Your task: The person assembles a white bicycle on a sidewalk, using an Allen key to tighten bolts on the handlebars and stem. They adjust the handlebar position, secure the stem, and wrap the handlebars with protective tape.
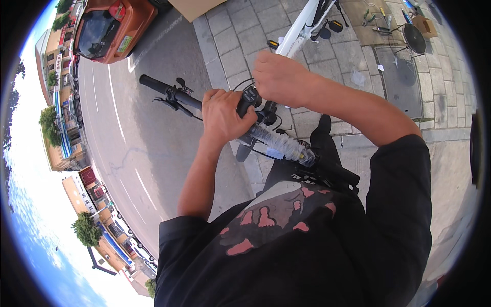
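Both fists clenched on the handlebar (204,105), left hand (222,116) and right hand (280,78) near the stem, curb (217,77) just beyond.

This is an outdoor street-side spot, seemingly a pavement bicycle repair area. Grey paving slabs (240,46) run from twelve to three o'clock, meeting an asphalt road (128,133) with white lane lines at nine o'clock. An orange car (110,25) is parked at eleven o'clock. Hand tools (376,20) lie on a mat at one o'clock, beside a white bicycle frame (299,30). Shopfronts (64,138) and trees line the far side.
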Demonstrator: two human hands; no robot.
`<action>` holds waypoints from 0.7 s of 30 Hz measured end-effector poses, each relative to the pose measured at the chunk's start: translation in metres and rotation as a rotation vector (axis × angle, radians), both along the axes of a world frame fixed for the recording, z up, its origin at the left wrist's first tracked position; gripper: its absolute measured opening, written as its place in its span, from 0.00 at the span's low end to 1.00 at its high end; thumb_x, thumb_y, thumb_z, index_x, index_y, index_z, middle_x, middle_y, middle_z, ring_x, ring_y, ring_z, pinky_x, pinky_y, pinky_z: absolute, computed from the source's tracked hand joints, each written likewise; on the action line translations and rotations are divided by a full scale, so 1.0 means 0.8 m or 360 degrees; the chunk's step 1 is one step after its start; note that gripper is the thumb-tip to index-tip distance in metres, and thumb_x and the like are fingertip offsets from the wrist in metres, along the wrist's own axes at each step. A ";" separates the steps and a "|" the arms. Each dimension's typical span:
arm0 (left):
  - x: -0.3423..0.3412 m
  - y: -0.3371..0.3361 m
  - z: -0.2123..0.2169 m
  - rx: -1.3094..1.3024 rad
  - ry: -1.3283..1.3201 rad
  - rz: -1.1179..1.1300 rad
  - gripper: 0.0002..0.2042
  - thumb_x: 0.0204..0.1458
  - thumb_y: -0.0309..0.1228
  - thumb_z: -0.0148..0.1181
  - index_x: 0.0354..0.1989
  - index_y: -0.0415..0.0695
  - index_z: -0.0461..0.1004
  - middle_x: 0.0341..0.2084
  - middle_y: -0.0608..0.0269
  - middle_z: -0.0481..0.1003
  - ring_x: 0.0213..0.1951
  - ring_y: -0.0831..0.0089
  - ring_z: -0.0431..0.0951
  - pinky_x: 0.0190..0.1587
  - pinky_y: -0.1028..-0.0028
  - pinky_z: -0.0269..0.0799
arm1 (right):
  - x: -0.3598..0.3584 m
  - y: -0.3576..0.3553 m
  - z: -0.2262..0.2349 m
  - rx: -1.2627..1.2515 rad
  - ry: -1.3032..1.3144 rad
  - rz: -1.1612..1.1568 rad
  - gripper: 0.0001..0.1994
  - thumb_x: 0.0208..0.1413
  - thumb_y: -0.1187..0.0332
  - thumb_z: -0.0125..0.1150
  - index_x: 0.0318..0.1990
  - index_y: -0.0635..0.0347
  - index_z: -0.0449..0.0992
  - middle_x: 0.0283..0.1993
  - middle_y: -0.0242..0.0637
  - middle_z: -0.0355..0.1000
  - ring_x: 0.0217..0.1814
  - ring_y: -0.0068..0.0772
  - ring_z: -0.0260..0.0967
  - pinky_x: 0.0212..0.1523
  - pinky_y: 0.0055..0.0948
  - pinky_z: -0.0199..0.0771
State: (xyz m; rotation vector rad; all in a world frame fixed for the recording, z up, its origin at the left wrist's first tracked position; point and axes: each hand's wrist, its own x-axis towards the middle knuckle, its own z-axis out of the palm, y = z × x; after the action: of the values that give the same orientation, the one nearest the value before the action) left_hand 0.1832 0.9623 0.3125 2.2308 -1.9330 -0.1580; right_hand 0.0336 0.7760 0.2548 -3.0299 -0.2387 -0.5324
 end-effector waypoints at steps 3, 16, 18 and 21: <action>0.002 -0.002 0.003 0.0068 0.0050 0.0039 0.15 0.45 0.38 0.71 0.37 0.41 0.87 0.22 0.59 0.77 0.30 0.55 0.78 0.51 0.58 0.72 | 0.000 -0.011 0.002 0.0087 0.0008 0.0069 0.03 0.46 0.66 0.72 0.27 0.52 0.85 0.30 0.28 0.74 0.46 0.34 0.75 0.57 0.34 0.70; -0.009 -0.013 0.011 0.0076 0.0104 0.0165 0.14 0.42 0.37 0.73 0.35 0.42 0.86 0.21 0.60 0.76 0.28 0.55 0.77 0.43 0.59 0.73 | 0.001 -0.031 -0.119 0.1459 0.0105 0.0004 0.19 0.67 0.50 0.64 0.32 0.55 0.85 0.31 0.35 0.79 0.39 0.43 0.76 0.52 0.41 0.66; -0.011 -0.012 0.010 0.0077 0.0110 0.0169 0.14 0.41 0.37 0.73 0.35 0.42 0.85 0.21 0.61 0.76 0.27 0.55 0.76 0.42 0.60 0.73 | 0.007 -0.015 -0.132 0.1734 -0.0005 -0.0141 0.15 0.70 0.54 0.60 0.39 0.54 0.83 0.32 0.35 0.80 0.38 0.46 0.75 0.52 0.42 0.65; -0.008 -0.014 0.011 0.0099 0.0110 0.0161 0.14 0.41 0.36 0.73 0.35 0.42 0.85 0.21 0.61 0.75 0.27 0.56 0.76 0.41 0.60 0.72 | 0.021 0.021 -0.165 0.1736 -0.0389 -0.0297 0.12 0.71 0.58 0.58 0.40 0.53 0.81 0.32 0.36 0.80 0.39 0.46 0.76 0.51 0.43 0.65</action>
State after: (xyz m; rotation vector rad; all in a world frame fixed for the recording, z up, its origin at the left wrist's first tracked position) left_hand 0.1772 0.9511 0.3209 2.3244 -1.7993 -0.2808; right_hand 0.0506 0.7929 0.1230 -1.9304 0.2590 -0.7276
